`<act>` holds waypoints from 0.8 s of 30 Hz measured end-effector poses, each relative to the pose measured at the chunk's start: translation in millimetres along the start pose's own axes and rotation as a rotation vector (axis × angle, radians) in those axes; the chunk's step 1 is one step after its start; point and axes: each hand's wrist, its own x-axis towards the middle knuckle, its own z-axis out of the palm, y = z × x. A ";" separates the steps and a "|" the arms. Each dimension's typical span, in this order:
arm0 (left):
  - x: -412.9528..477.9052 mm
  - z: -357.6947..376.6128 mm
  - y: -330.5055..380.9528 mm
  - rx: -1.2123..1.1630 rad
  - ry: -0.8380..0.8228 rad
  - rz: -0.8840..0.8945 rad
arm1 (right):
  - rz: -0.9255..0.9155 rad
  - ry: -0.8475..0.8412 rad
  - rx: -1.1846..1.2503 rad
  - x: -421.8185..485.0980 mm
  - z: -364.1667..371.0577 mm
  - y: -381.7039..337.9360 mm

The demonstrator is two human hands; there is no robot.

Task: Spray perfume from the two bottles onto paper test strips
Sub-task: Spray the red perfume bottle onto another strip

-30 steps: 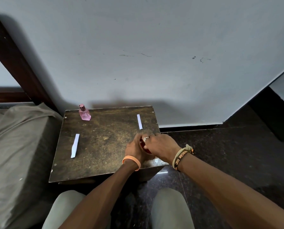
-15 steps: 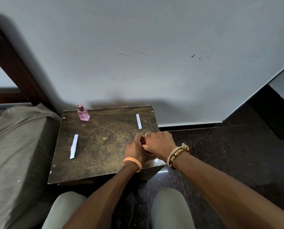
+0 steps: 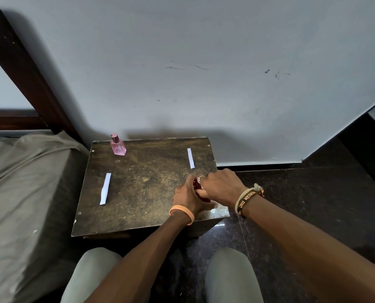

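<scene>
Mostly hidden, red bottle (image 3: 196,185) wrapped in curled fingers (image 3: 189,181) of left hand (image 3: 185,196) and right hand (image 3: 222,186), shape unclear

Mostly hidden between left hand (image 3: 185,196) and right hand (image 3: 222,185): red bottle (image 3: 195,185) (top covered).

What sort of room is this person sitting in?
Most likely a bedroom in a home: a bed with a grey sheet and a dark wooden headboard on the left, and a small worn wooden table beside it against a plain painted wall.
</scene>
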 end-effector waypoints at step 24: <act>6.4 2.7 -10.5 0.030 -0.016 0.037 | -0.076 0.062 -0.119 10.0 -2.0 -2.9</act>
